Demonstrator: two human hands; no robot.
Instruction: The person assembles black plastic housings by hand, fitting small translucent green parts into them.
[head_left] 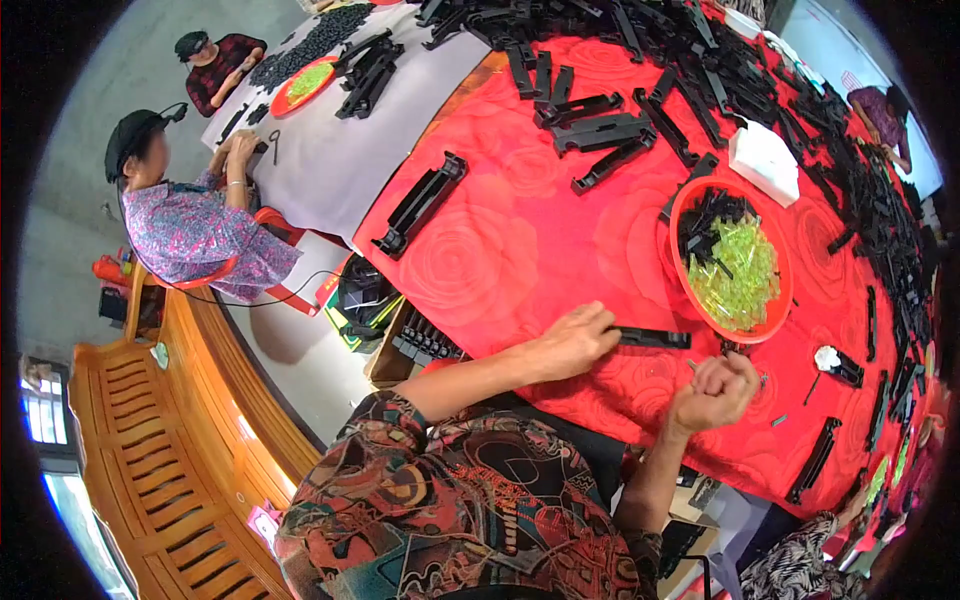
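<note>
My left hand [578,343] is closed on one end of a long black plastic part [655,339], held flat just above the red cloth. Right of it, my right hand [714,391] is closed, fingers curled in a pinch. A small tip shows near its fingers, too small to name. An orange-red bowl [677,262] stands beyond both hands. Inside are shiny yellow-green pieces [738,275] and small black strips [712,222]. Another long black part [422,205] lies by itself to the left on the cloth.
Many black parts [600,130] pile up along the far and right sides of the red cloth [530,240]. A white block [763,163] sits behind the bowl. Two people work at a grey-covered table [330,170] at left, near a wooden bench [150,460]. Another person [882,118] is at far right.
</note>
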